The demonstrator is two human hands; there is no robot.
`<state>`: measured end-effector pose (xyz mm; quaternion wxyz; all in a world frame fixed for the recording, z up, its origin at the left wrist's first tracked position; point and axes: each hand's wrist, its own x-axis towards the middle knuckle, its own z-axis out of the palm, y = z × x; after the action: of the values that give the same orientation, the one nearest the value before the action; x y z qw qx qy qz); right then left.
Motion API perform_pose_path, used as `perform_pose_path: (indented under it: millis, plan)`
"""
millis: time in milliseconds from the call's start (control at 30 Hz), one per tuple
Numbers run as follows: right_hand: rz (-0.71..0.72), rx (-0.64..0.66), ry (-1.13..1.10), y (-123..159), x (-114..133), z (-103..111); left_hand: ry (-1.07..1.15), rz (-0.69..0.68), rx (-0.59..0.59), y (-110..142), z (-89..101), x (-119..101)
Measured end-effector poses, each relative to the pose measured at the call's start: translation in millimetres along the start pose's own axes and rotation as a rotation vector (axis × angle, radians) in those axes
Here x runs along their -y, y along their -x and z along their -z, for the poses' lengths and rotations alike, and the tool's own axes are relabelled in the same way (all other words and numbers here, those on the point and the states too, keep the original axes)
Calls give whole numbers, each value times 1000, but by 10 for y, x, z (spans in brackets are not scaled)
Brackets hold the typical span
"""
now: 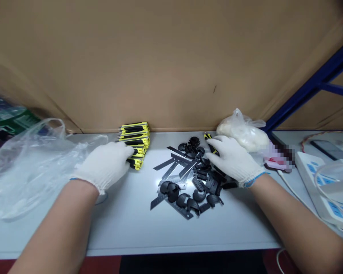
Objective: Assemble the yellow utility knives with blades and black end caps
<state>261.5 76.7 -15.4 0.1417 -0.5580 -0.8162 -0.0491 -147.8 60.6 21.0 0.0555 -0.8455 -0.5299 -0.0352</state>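
My left hand (107,163), in a white knitted glove, is at the near left side of a stack of yellow-and-black utility knives (134,135). Its fingers are bent together round the end of the nearest knife, and the grip is partly hidden. My right hand (231,158), gloved alike, has thumb and fingers around another yellow-and-black utility knife (212,147), whose tip points away from me. Between the hands lies a loose pile of black plastic parts (193,203), some rounded and some slim. Dark snap-off blades (163,164) are scattered among them.
A clear plastic bag (37,171) spreads over the left, before a green bottle (15,120). Back right, a knotted bag with whitish contents (244,133) stands by the cardboard wall (171,64). Further right are a power strip (317,179), cables and a phone (331,149).
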Motion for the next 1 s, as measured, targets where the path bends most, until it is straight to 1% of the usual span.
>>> perform_pose_path:
  millis: [67,100,167,200,267,300,367,433,500,567,600,633,667,700,733,767,800,867,900,933,967,1000]
  plan:
    - [42,-71,-177,26,147,78,-98,27,54,3,59,-134]
    - [56,-98,-278,51,227,115,-119,29,52,4,94,-215]
    - [43,-115,-501,121,404,174,-150,4,-7,5,159,-421]
    - [9,-86,-607,164,500,195,-166,-25,-58,5,185,-547]
    - [-103,75,-848,253,692,216,-149,-124,-117,6,209,-829]
    - [-137,176,-982,293,780,217,-129,-178,-141,7,205,-971]
    - [-182,317,-1152,355,912,203,-76,-343,-129,9,172,-1209]
    - [-218,406,-1247,382,966,171,-40,-411,-139,16,121,-1343]
    - [-286,427,-1335,372,947,130,21,-403,-197,34,78,-1366]
    - [-374,365,-1476,337,885,94,197,-327,-297,60,53,-1322]
    - [-406,315,-1558,316,852,83,340,-256,-310,72,43,-1296]
    - [-426,260,-1637,299,825,79,518,-165,-271,80,30,-1275]
    - [-431,216,-1696,288,806,83,713,-55,-184,83,9,-1264]
    - [-418,198,-1720,285,801,94,906,58,-76,80,-22,-1266]
    - [-390,216,-1706,291,808,111,1084,156,30,72,-64,-1280]
    - [-350,263,-1654,305,827,131,1246,232,107,59,-114,-1304]
    - [-300,323,-1576,323,855,150,1389,295,142,45,-168,-1335]
    - [-179,425,-1392,358,912,172,1605,386,133,18,-265,-1393]
    - [-125,429,-1310,366,928,172,1683,418,109,7,-296,-1410]
    - [-79,389,-1232,362,928,165,1737,452,72,-3,-310,-1413]
    - [-31,311,-1147,346,907,152,1761,488,19,-15,-305,-1397]
    - [20,218,-1042,318,867,135,1775,527,-66,-31,-282,-1362]
